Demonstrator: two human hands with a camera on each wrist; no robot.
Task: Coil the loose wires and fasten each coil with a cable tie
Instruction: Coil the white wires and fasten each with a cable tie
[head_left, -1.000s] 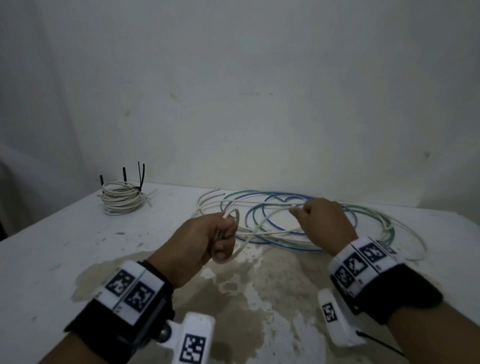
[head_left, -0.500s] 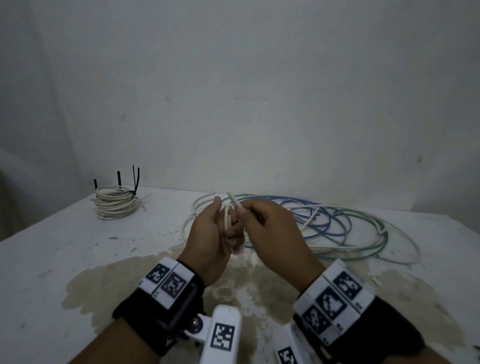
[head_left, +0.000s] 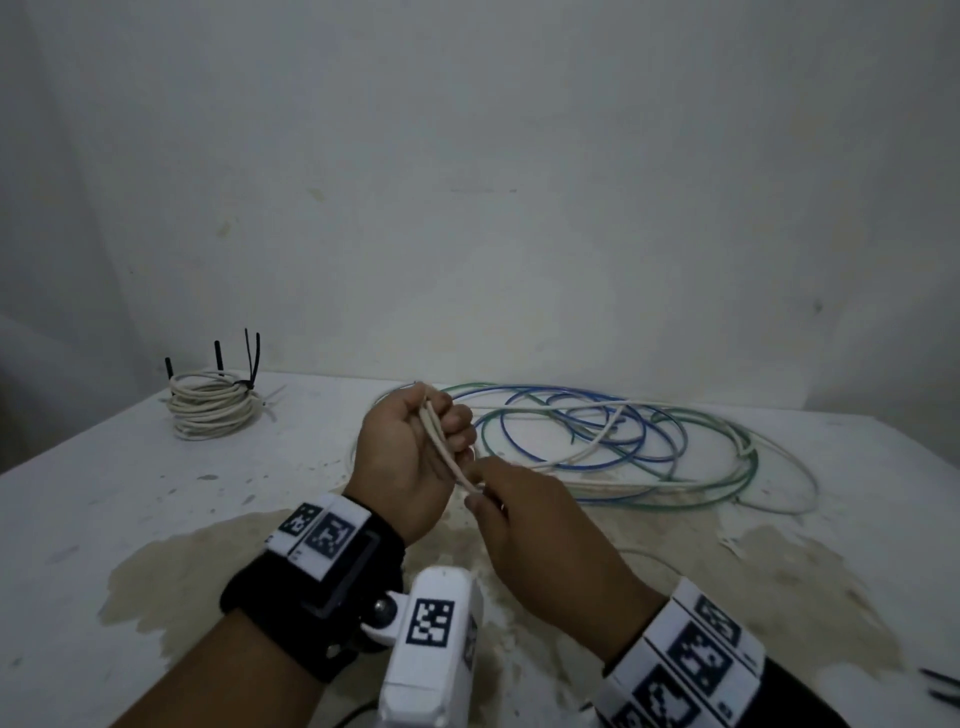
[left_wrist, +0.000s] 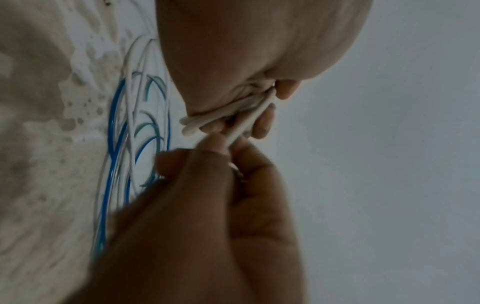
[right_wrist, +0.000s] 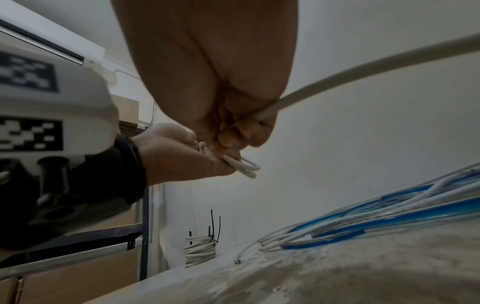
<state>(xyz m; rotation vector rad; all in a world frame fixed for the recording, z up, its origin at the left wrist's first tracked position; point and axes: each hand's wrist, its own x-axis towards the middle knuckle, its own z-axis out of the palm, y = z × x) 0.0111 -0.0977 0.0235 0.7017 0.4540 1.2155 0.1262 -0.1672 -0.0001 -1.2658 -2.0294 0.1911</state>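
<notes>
My left hand (head_left: 415, 457) is raised palm-up over the table and grips a few small loops of white wire (head_left: 441, 447). Just below it my right hand (head_left: 524, 525) pinches the same white wire (left_wrist: 244, 125) where it leaves the loops. In the right wrist view the wire (right_wrist: 363, 70) runs off taut to the upper right. Loose blue, green and white wires (head_left: 623, 447) lie tangled on the table behind the hands. A finished white coil (head_left: 213, 410) with black cable ties (head_left: 252, 358) sits at the far left.
The white table (head_left: 104, 519) has a large brownish stain (head_left: 779, 597) in front of me. Black cable ties (head_left: 940, 686) lie at its near right edge. A plain wall stands right behind the table. Wooden cabinets (right_wrist: 78, 277) show at the left in the right wrist view.
My hands came together from apart; the left turned palm-up with loops of white wire in it. The right hand dropped below the left, pinching the wire.
</notes>
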